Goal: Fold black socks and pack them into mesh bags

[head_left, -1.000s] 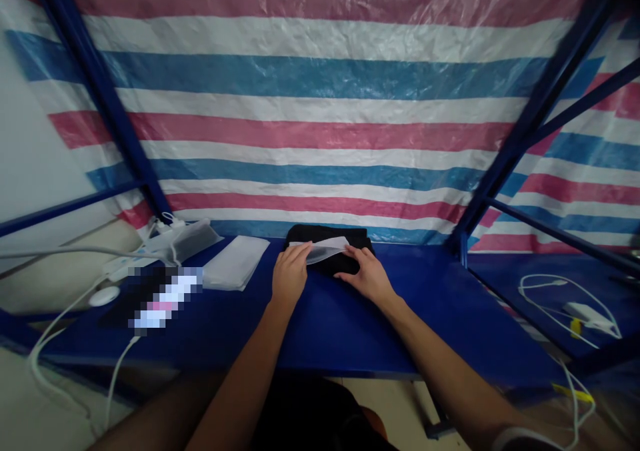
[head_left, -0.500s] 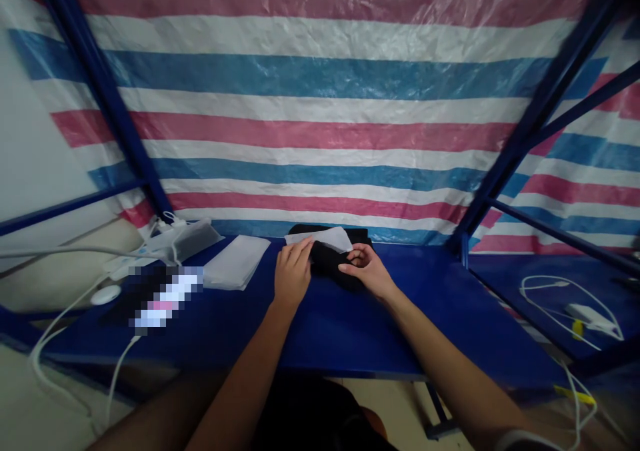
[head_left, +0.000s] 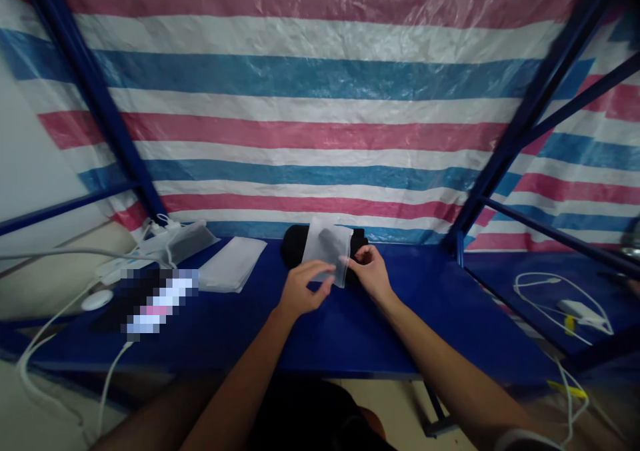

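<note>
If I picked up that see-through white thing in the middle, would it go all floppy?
Probably: the black bundle shows dimly through the see-through white film, so it looks thin and bendy. It's likely light, being so thin-looking. Its smooth-looking face might slide easily.

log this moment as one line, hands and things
left hand: loosely open, at lower edge of translucent pouch | right hand: at pouch's right edge | black bundle: behind pouch | white stack: on blue table
</note>
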A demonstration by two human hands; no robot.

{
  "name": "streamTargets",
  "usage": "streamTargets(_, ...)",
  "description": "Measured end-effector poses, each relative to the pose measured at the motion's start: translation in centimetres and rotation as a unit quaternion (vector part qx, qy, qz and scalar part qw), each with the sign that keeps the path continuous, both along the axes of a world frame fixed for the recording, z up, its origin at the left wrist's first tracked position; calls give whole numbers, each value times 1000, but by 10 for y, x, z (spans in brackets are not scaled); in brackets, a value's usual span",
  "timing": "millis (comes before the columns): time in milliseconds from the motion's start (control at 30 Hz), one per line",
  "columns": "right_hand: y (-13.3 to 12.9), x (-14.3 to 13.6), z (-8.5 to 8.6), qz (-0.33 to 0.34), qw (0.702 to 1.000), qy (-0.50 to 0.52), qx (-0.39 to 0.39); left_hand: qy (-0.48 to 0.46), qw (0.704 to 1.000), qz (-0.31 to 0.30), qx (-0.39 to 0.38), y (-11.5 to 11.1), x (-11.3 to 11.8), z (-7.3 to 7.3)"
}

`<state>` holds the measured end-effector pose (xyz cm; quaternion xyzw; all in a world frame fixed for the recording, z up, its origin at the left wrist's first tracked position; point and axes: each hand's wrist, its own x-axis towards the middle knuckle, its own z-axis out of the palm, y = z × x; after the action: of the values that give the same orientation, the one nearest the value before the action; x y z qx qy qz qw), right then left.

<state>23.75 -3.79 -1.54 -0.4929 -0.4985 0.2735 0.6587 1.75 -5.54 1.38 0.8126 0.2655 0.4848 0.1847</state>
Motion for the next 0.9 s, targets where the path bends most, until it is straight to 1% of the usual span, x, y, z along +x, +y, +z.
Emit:
streamTargets(33,-1,1,2,14,1000,-12,-5,-61,996,55,-20,4,-2,2)
streamTargets(67,-3,2,3,28,999,-23,-7,-122,985,112,-40,9,-4,4)
streamTargets(100,-5,1,5,40,999,-34,-6,-179,970,152,-68,15,-5,6)
streamTargets(133,-7,0,7,50,998,-45,-2,-225,954,163,-111,19,-6,6)
streamTargets(167,-9,-2,8,61,997,-55,6,-256,941,142,-171,23,-6,6)
streamTargets(200,-10,-5,9,74,995,-64,13,-270,927,98,-242,25,-5,6)
streamTargets(267,-12,-11,9,91,993,-67,27,-259,893,-8,-369,24,-1,4)
streamTargets(300,-13,-14,8,90,993,-63,34,-249,876,-46,-411,22,2,3)
streamTargets(333,-13,-17,7,84,994,-57,40,-244,862,-68,-439,19,4,2)
streamTargets(400,-13,-21,6,75,995,-47,43,-259,843,-77,-465,15,7,2)
streamTargets(433,-13,-21,6,82,995,-44,40,-272,836,-74,-471,14,8,3)
streamTargets(467,-14,-21,7,99,994,-40,33,-286,830,-69,-475,14,7,4)
streamTargets(567,-17,-18,11,179,983,-32,14,-325,813,-46,-481,16,3,8)
streamTargets(633,-20,-16,13,216,975,-48,34,-342,799,-42,-492,19,0,10)
streamTargets(700,-23,-14,14,222,969,-89,66,-346,788,-45,-506,20,-3,10)
streamTargets(767,-25,-13,14,209,967,-121,79,-340,781,-52,-521,21,-4,9)
streamTargets(833,-25,-11,14,211,967,-127,65,-323,777,-62,-537,22,-5,6)
streamTargets(900,-26,-9,13,226,966,-119,36,-302,774,-63,-553,23,-7,3)
